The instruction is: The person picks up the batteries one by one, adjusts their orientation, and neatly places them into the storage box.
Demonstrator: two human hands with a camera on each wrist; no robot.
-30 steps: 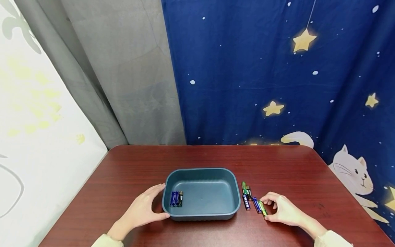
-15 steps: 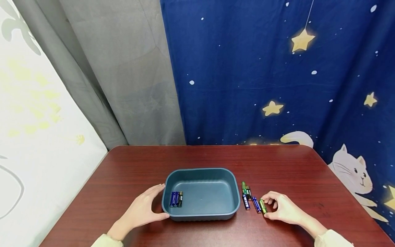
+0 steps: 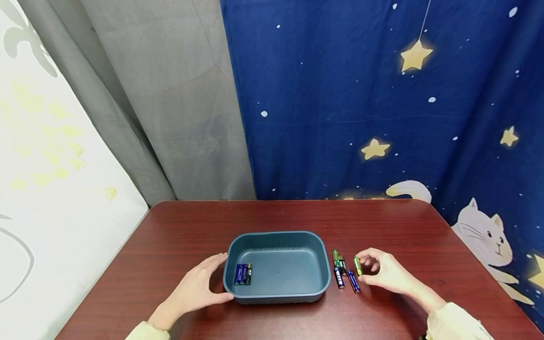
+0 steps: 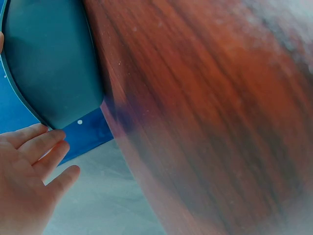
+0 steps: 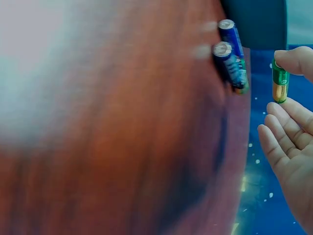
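My right hand [image 3: 391, 275] pinches a green and gold battery [image 3: 358, 266] endwise between thumb and fingertips, above the table. In the right wrist view, that green battery [image 5: 280, 87] is held by its two ends. Below and left of the hand lie a loose blue battery [image 3: 353, 282], another blue battery [image 3: 339, 278], a green battery [image 3: 335, 258] and a dark battery [image 3: 342, 266]. My left hand [image 3: 193, 292] rests against the left side of a blue-green plastic box [image 3: 278, 298], its fingers fairly straight. Inside the box, at the left, stand two blue batteries [image 3: 240, 274] and a black battery [image 3: 248, 274] side by side.
The box stands mid-table on a reddish-brown wooden table [image 3: 191, 226]. Behind the table hang a grey curtain [image 3: 178, 118] and a blue star-patterned curtain [image 3: 323, 118]. A white patterned cloth [image 3: 63, 165] is at the left.
The green battery has been lifted off the table beside the blue one, and my right hand has carried it up and slightly left. My left hand and the box have stayed still.
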